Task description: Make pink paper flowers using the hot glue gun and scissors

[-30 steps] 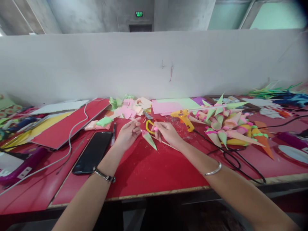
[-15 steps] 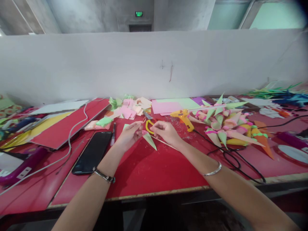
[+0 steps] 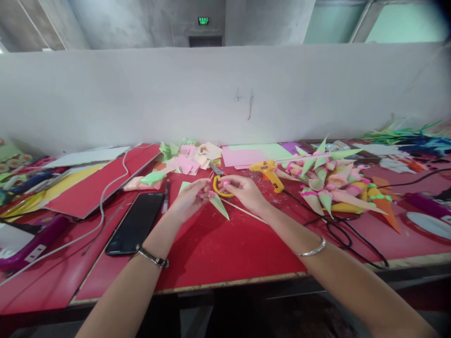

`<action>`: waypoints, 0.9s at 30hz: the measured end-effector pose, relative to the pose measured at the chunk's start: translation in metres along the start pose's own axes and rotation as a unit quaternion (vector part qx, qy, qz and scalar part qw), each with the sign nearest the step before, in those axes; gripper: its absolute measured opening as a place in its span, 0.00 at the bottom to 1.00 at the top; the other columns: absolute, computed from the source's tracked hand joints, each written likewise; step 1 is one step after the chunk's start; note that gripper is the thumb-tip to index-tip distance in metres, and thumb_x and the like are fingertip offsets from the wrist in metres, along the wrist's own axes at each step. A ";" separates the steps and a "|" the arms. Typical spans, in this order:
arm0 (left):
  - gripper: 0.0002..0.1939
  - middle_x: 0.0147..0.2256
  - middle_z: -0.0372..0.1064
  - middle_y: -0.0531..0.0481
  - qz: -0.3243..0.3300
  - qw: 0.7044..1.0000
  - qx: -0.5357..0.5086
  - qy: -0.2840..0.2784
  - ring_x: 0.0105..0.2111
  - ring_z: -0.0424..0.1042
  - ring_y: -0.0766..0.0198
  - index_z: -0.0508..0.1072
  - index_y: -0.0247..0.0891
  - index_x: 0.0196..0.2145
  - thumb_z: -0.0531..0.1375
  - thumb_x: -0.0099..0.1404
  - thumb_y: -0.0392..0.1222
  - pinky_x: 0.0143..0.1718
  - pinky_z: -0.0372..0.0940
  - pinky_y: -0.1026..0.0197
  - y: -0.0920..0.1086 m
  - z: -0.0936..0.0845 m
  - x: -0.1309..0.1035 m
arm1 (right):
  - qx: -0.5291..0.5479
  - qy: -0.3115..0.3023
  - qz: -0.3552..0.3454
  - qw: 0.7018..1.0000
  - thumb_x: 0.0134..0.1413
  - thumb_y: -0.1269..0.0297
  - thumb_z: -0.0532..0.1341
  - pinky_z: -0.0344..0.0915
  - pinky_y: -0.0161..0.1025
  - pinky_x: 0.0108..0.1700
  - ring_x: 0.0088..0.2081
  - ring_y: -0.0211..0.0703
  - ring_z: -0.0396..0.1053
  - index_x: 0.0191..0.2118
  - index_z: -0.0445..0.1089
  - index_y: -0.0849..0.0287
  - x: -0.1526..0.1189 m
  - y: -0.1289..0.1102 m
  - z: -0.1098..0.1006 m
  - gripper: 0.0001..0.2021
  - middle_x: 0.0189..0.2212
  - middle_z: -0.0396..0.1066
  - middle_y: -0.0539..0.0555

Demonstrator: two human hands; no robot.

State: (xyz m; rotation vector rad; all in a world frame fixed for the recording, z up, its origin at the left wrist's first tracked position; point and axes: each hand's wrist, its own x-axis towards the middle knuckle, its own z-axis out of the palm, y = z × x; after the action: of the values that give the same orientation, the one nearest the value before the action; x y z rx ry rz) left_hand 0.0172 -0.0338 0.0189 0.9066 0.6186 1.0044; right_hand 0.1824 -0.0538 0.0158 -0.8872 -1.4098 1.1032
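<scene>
My left hand is closed in a pinch, with a small bit of pink, clay-like material at its fingertips. Opposite it, my right hand pinches another small pink bit. Just below the left fingers is a pale green paper cone, its tip towards me and some pink at its wide end; whether those fingers touch it I cannot tell. Scissors with yellow handles lie between the hands, partly hidden by the right one. A thin pale strip runs under my right hand.
A yellow glue gun and its black cord lie right, beside a heap of paper cones. A black phone and a pen are left. Paper pieces lie behind the hands. A white partition bounds the table.
My right hand has shifted slightly, and more of the yellow scissor handle shows. Pink bits now show at the fingertips of both hands. The cone has stayed put.
</scene>
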 end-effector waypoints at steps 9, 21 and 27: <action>0.06 0.17 0.54 0.58 -0.005 1.000 0.011 0.002 0.16 0.53 0.79 0.69 0.32 0.30 0.59 0.54 0.38 0.19 0.51 0.73 -0.001 -0.001 0.000 | -0.050 0.040 -0.015 0.998 0.41 0.65 0.62 0.64 0.32 0.28 0.24 0.32 0.66 0.27 0.70 0.60 0.000 0.001 0.000 0.05 0.23 0.69 0.49; 0.06 0.17 0.55 0.58 -0.005 1.000 0.010 0.012 0.17 0.54 0.78 0.70 0.32 0.29 0.60 0.52 0.36 0.20 0.51 0.72 0.000 0.002 -0.001 | 0.040 0.023 0.003 0.999 0.42 0.64 0.62 0.66 0.35 0.36 0.30 0.34 0.69 0.31 0.68 0.58 0.001 0.004 0.001 0.07 0.27 0.70 0.49; 0.08 0.21 0.61 0.56 -0.014 0.999 0.026 0.033 0.19 0.57 0.77 0.70 0.33 0.25 0.55 0.48 0.26 0.20 0.53 0.73 0.000 0.005 0.000 | 0.027 0.017 0.028 0.999 0.45 0.60 0.59 0.66 0.35 0.30 0.24 0.34 0.67 0.31 0.67 0.60 0.002 0.007 0.000 0.09 0.22 0.67 0.48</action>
State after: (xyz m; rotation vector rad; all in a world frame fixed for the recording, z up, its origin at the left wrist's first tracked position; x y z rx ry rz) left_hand 0.0207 -0.0357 0.0211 0.9117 0.7147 1.0001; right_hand 0.1815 -0.0499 0.0098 -0.9073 -1.3287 1.1565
